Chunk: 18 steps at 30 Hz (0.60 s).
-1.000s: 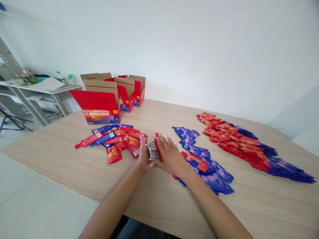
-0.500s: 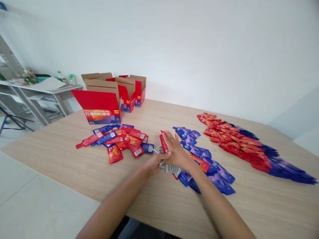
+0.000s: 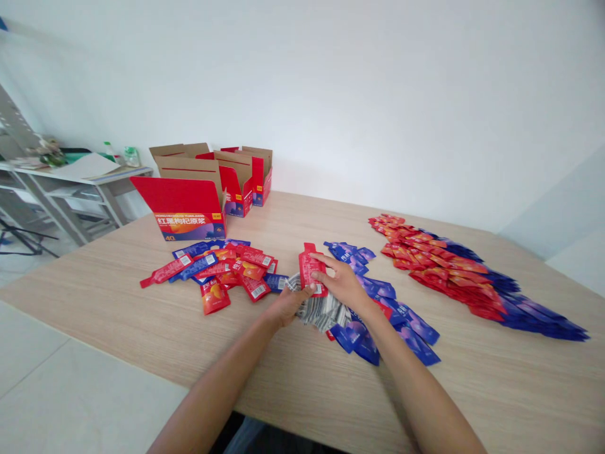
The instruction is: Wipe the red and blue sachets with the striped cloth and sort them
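A red pouch (image 3: 309, 268) with a narrow spout end is held up at the middle of the table, its printed back towards me. My right hand (image 3: 341, 284) grips it from the right side, thumb across its face. My left hand (image 3: 287, 305) is closed on a crumpled grey-and-white striped cloth (image 3: 319, 313) under the pouch's lower end; its thumb tip is at the pouch's bottom edge. Most left fingers are hidden by the cloth. Left of the hands lies a loose pile of red and blue pouches (image 3: 215, 299). Blue pouches (image 3: 410, 321) lie spread beside and beneath my right forearm.
Red open-topped cartons (image 3: 189, 205) with raised flaps stand at the back left. Long overlapping rows of red pouches (image 3: 444, 277) and blue pouches (image 3: 543, 315) stretch along the right. Behind the wooden table (image 3: 118, 302) is a white wall; a grey desk (image 3: 89, 183) stands further left.
The red pouch has turned from nearly edge-on to facing me. My right hand has shifted right and down, uncovering more of the pouch and cloth. The whole view has shifted slightly.
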Available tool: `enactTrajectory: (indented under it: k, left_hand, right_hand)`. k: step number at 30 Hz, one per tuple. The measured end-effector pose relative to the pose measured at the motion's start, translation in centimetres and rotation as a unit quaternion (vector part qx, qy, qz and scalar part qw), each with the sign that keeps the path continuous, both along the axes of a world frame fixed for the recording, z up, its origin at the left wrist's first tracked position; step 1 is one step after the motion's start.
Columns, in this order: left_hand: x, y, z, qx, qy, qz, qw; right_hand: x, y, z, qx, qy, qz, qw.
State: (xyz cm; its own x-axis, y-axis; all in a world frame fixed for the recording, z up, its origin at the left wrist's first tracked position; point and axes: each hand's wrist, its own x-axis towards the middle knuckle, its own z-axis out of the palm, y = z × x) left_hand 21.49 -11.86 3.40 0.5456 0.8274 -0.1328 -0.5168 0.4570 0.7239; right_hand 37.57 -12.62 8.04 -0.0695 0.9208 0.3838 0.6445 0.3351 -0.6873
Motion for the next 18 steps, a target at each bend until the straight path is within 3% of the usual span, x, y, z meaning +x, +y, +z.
enactTrajectory:
  k: [4,8,13,15,18]
  left_hand:
    - [0.0,0.0,-0.1,-0.009,0.018,0.01,1.0]
    - [-0.2,0.8,0.1,-0.028,0.014,0.056,0.998]
    - [-1.6,3.7,0.4,-0.075,-0.036,0.184,0.979]
    - [-2.4,5.0,0.4,-0.143,-0.087,0.232,0.958]
    - [-3.6,6.7,0.3,-0.188,-0.138,0.244,0.941]
  right_hand:
    - [-1.1,-0.1,-0.4,0.053,0.023,-0.082,0.995]
    - [-1.1,0.1,-0.4,0.087,0.046,-0.106,0.99]
    - [2.7,0.9,-0.3,-0.045,-0.139,-0.144,0.979]
    - [4.1,0.9,-0.6,-0.11,-0.195,-0.133,0.966]
    - [4.6,0.5,-1.6,-0.188,-0.25,-0.125,0.941]
